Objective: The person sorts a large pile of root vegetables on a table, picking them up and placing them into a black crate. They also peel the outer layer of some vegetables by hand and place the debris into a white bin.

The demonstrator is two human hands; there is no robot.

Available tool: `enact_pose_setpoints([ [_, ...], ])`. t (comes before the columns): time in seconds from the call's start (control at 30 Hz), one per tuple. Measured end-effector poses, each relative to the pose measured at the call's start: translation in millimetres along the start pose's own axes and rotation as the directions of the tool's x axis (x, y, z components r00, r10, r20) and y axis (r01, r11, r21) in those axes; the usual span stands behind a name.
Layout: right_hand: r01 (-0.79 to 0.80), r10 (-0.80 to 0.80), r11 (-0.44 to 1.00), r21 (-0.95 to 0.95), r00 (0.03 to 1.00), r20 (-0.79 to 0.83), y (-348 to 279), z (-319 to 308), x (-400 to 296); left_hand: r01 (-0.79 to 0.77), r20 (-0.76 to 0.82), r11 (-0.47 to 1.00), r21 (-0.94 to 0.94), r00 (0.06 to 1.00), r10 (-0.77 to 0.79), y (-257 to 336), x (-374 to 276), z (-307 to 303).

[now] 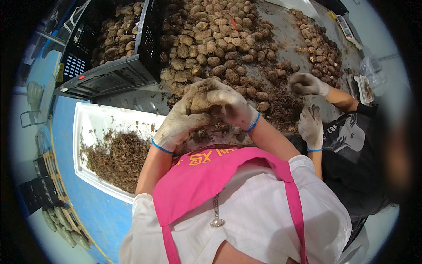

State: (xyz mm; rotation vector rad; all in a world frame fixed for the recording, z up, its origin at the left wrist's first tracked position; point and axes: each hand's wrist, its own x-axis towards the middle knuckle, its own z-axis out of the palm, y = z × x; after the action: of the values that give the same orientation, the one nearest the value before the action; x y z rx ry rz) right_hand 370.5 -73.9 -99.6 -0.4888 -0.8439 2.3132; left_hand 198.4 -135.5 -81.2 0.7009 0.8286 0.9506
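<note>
My left hand [176, 123] and my right hand [232, 107] wear soiled, pale knit gloves with blue cuffs. They meet above the table's near edge, fingers curled around a brown, earthy taro corm [198, 103]. Much of that corm is hidden by the gloves. Just beyond my hands spreads a broad heap of taro corms [211, 43], many still hairy with roots. A mat of loose dark root fibres [285, 104] lies to the right of my right hand.
At left, a black plastic crate [107, 77] holds more corms. Below it, a white foam box [78, 142] contains root trimmings. A co-worker's gloved hands [310, 127] work at right, near a smaller corm pile [318, 49]. A digital scale [346, 29] stands behind. A red-handled tool [233, 23] lies among the corms.
</note>
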Motion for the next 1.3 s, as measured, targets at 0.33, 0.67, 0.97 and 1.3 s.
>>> enact_pose_setpoints([
  [0.33,0.135,-0.163,0.981,-0.137,0.963,-0.215,22.2,-0.3,17.8,-0.158,-0.079,0.755,0.637,0.96,0.267,-21.8,8.7,-0.5],
  [0.67,0.23,-0.173,0.969,0.089,0.891,-0.421,28.8,18.4,20.9,-0.116,-0.229,0.979,0.165,0.961,0.153,-10.4,11.7,7.8],
  [0.97,0.148,-0.198,0.952,-0.267,0.965,-0.174,18.6,-1.3,20.6,-0.079,-0.108,0.569,0.818,0.952,0.288,-5.5,9.6,6.4],
  [1.3,-0.002,-0.248,0.367,-0.93,0.964,-0.099,12.7,-1.8,34.8,0.026,-0.057,0.133,0.991,0.971,0.231,-14.4,14.9,3.1],
])
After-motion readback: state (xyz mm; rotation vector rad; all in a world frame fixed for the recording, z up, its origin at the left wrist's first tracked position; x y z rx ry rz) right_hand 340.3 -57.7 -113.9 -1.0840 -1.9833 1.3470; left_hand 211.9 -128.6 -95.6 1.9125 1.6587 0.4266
